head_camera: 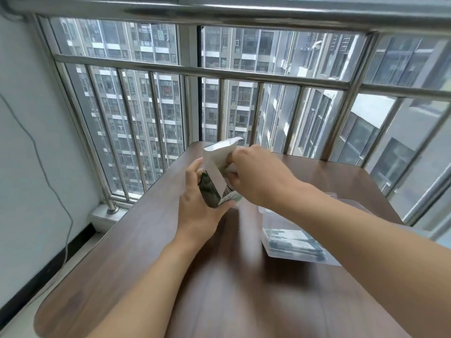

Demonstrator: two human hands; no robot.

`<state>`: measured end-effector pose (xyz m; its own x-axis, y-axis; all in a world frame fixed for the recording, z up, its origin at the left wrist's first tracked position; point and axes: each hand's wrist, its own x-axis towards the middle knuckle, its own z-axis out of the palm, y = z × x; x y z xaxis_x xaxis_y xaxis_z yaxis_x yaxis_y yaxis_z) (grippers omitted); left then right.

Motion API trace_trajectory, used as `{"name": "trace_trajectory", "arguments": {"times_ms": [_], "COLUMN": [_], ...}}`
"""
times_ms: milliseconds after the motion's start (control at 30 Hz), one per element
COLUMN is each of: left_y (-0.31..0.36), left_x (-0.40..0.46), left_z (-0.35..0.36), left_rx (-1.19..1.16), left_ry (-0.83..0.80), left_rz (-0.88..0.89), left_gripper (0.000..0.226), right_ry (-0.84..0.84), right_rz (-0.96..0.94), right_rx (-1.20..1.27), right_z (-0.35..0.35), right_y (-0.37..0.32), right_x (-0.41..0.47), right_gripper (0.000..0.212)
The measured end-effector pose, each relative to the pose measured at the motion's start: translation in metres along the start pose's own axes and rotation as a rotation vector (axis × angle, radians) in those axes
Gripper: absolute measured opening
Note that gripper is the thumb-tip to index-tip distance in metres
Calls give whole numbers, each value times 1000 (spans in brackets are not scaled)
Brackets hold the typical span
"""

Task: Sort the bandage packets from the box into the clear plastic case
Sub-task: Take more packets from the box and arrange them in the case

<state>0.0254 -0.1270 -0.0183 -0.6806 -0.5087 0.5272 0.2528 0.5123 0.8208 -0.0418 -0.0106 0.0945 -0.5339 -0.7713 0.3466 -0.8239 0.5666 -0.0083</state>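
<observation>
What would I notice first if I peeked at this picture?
Probably the two hands in the middle: the left hand holds up a box with its flap open, and the right hand reaches into its top. To the right, on the brown table, a clear plastic case already holds some packets.

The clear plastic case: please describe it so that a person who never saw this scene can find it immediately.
Start at the dark brown wooden table beside the barred window. On its right side, partly under the right forearm, lies the flat clear plastic case. Unlike the white and dark green cardboard box held upright in both hands, it is transparent, showing a stack of packets inside.
</observation>
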Motion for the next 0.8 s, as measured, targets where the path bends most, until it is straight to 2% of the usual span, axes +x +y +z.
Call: {"name": "trace_trajectory", "arguments": {"times_ms": [100,200,367,467,533,667,800], "left_y": [3,2,0,-1,-1,-1,-1], "left_x": [-1,-1,-2,-2,-1,0,0], "left_z": [1,1,-1,-2,-1,-1,-3], "left_rx": [35,89,141,141,151,176,173], "left_ry": [-13,-30,-59,-57,-60,-49,-39], "left_rz": [56,88,130,140,147,137,121], "left_gripper": [99,98,103,102,101,103,106], "right_ry": [-139,-339,-601,-701,-714,-592,-462], "right_rz": [139,319,450,514,556,565,550], "right_rx": [125,360,402,439,431,444,449], "right_z": [0,-4,-6,-10,-9,0,6], "right_y": [-1,-3,-8,-7,-7,-9,-8], "right_x": [9,16,32,35,36,37,38], "right_gripper": [25,19,23,21,21,12,20]}}
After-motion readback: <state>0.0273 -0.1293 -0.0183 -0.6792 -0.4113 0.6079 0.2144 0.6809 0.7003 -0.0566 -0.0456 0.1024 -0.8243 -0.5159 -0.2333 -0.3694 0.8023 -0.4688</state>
